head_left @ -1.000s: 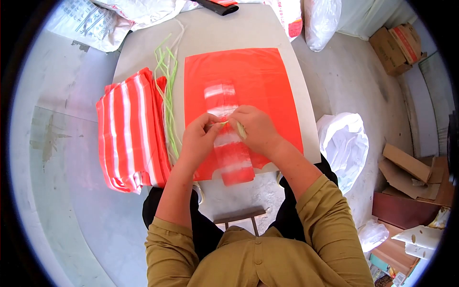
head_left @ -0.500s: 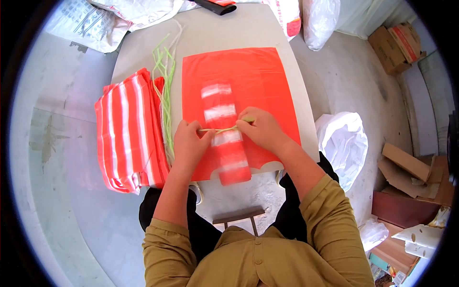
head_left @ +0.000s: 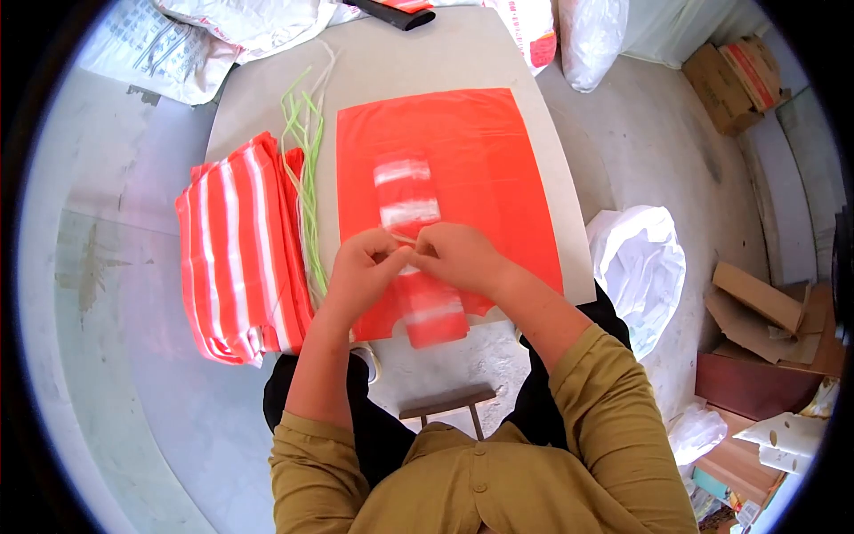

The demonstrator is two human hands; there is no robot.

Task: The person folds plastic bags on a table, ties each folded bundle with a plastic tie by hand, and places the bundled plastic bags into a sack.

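A folded red-and-white striped bundle (head_left: 407, 189) lies lengthwise on a flat red sheet (head_left: 485, 169). Over its middle, my left hand (head_left: 366, 267) and my right hand (head_left: 455, 256) are close together with their fingers pinched. A short piece of pale string (head_left: 405, 238) shows between them, running across the bundle. Both hands grip this string; its ends are hidden by the fingers. The bundle's lower end hangs past the table's front edge.
Left on the table (head_left: 267, 89) are a stack of striped red-and-white bags (head_left: 236, 249) and loose green and white strings (head_left: 307, 169). A white bag-lined bin (head_left: 636, 267) stands right of the table. Cardboard boxes (head_left: 725, 89) and sacks (head_left: 160, 49) lie farther out.
Half a second ago my hands were apart with the string stretched across the bundle. Now they have come together over it, the right hand moving left and slightly down.
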